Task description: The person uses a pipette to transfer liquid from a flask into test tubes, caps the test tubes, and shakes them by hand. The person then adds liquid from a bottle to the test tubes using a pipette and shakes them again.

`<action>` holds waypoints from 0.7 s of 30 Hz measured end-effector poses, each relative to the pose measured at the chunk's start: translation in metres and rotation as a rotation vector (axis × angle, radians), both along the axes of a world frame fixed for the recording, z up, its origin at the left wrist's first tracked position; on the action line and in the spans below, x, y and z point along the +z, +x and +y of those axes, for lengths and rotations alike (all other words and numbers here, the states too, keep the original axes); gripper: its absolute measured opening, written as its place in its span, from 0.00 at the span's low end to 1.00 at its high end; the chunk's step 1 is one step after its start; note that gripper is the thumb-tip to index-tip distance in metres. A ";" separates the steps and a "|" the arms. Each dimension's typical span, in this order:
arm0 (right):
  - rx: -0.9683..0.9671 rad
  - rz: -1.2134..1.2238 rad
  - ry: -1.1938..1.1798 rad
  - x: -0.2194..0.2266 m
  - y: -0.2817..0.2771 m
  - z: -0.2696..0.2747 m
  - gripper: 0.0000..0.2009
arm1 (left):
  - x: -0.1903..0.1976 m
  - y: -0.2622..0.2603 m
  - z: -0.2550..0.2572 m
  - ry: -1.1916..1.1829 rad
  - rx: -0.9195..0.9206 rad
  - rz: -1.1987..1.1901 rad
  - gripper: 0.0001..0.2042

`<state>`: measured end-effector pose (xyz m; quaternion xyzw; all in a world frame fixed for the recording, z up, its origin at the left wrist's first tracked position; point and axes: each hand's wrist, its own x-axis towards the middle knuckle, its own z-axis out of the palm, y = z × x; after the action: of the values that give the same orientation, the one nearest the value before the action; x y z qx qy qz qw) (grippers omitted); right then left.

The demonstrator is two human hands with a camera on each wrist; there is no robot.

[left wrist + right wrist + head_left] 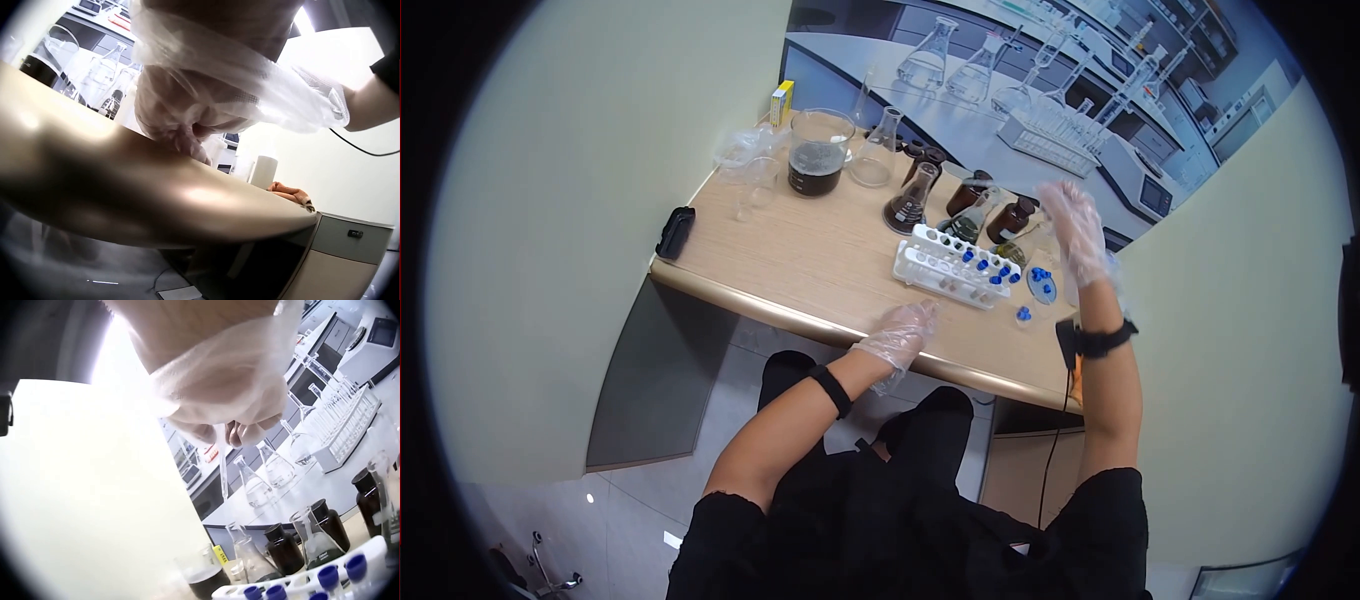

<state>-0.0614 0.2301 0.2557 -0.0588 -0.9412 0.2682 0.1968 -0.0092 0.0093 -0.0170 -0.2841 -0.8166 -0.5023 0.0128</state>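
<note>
My gloved right hand (1074, 225) is raised over the bottles at the back right. It pinches a slim clear dropper (224, 469), which points down from the fingers in the right wrist view. Below it stands a white tube rack (907, 258) with several blue-capped tubes (983, 265). Around the rack are a brown bottle (1009, 222), a conical flask of dark green liquid (963, 228) and a flask of dark liquid (907, 212). My gloved left hand (908, 330) rests at the front edge of the table, in front of the rack, holding nothing visible.
A large beaker of dark liquid (814, 178) and a clear conical flask (872, 168) stand back left, near a plastic bag (748, 146) and yellow box (781, 103). A dish (1041, 297) holds blue caps at right. A black case (675, 233) sits at the left edge.
</note>
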 end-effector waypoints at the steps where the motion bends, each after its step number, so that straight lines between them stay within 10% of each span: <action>1: 0.003 -0.054 -0.054 -0.002 0.024 -0.002 0.25 | -0.015 -0.004 0.005 -0.002 -0.009 0.003 0.09; 9: 0.100 0.005 -0.092 -0.044 0.140 0.018 0.17 | 0.000 -0.003 0.002 0.055 -0.031 -0.247 0.05; 21: 0.135 -0.021 -0.089 -0.057 0.160 0.004 0.16 | 0.026 0.011 -0.006 0.041 -0.003 -0.251 0.05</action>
<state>0.0985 0.2339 0.1988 -0.0069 -0.9321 0.3220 0.1658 0.0018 0.0036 0.0091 -0.2196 -0.8009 -0.5507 -0.0844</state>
